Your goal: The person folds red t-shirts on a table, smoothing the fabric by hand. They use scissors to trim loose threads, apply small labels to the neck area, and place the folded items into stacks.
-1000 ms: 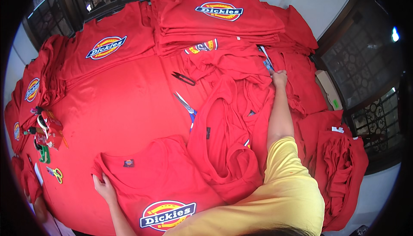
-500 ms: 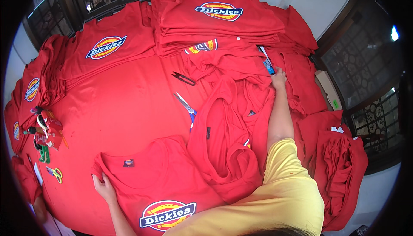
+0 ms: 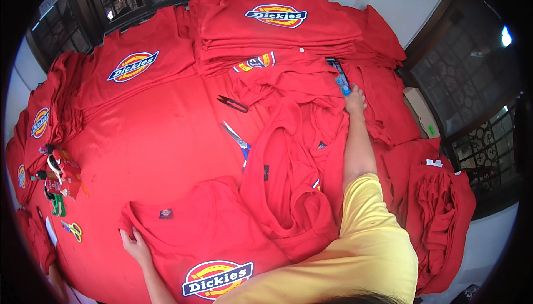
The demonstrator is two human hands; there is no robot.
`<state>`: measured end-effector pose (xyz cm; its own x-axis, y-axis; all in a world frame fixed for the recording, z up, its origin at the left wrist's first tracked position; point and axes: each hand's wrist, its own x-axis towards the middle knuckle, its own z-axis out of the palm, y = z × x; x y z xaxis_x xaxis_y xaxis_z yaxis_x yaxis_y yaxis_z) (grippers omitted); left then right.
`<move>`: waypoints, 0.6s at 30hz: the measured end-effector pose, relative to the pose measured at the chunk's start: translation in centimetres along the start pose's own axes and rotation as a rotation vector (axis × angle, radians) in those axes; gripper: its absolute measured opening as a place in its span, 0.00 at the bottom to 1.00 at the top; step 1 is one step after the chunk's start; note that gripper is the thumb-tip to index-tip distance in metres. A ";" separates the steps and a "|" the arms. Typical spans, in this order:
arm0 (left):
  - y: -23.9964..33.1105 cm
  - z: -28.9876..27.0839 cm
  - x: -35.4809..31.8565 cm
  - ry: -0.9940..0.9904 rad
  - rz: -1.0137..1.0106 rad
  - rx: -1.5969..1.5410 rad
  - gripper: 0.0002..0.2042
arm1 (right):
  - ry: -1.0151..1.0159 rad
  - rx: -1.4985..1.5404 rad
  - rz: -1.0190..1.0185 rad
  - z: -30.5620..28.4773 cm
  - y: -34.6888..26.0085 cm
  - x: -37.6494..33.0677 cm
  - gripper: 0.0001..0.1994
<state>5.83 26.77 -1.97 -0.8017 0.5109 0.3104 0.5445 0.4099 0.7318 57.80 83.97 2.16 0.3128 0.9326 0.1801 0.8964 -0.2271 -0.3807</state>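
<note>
Showing darker than before, the phone screen [image 3: 338, 76] beside the right hand [image 3: 355, 101]

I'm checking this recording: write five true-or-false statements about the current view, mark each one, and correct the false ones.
1. The left hand touches the edge of a red shirt. True.
2. Dark snips lie farther from the person than the blue-handled scissors. True.
3. The right hand holds the snips. False: it is at the near end of a phone.
4. Yellow-handled scissors lie left of the left hand. True.
5. The person wears blue. False: the right sleeve is yellow.
</note>
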 end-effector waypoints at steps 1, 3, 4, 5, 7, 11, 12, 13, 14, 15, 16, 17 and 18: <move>0.1 0.0 0.1 -0.001 0.007 0.009 0.15 | 0.016 0.074 0.019 0.2 0.8 0.6 0.39; 0.0 0.4 0.4 -0.010 0.023 -0.001 0.16 | 0.049 0.373 0.031 2.2 4.0 3.3 0.38; -0.3 0.5 0.3 -0.014 0.028 -0.011 0.15 | 0.061 0.523 0.032 2.9 4.9 4.3 0.38; -0.4 0.2 0.1 -0.010 0.028 -0.007 0.15 | 0.043 0.581 0.024 3.5 4.7 4.3 0.38; 0.0 0.1 0.1 -0.001 0.017 0.004 0.16 | 0.023 0.689 0.020 3.7 5.3 4.2 0.39; 0.0 0.4 0.4 -0.014 0.006 -0.002 0.15 | 0.011 0.455 0.038 3.5 5.7 4.6 0.41; 0.1 -0.1 0.1 0.001 -0.001 0.026 0.15 | -0.009 0.350 0.031 3.5 4.3 3.7 0.41; 0.2 -0.1 0.0 0.010 -0.003 0.039 0.15 | -0.013 0.238 0.027 3.2 3.8 3.4 0.41; 0.3 -0.2 -0.1 0.019 -0.005 0.053 0.15 | -0.031 0.229 0.029 3.1 3.4 3.1 0.41; 0.2 0.0 0.0 0.022 0.003 0.043 0.15 | -0.041 0.217 0.032 2.9 3.5 3.2 0.41; 0.1 0.1 0.1 0.025 0.012 0.033 0.15 | -0.053 0.204 0.034 2.7 3.4 3.3 0.41; 0.0 0.2 0.1 0.030 0.020 0.023 0.15 | -0.045 0.197 0.031 2.6 3.5 3.3 0.40; -0.1 0.3 0.2 0.008 0.012 0.024 0.16 | -0.036 0.188 0.029 2.4 3.9 3.4 0.40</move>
<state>5.68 27.05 -2.10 -0.7969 0.5098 0.3241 0.5599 0.4218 0.7131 61.61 86.90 -0.93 0.3235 0.9365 0.1350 0.8115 -0.2012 -0.5487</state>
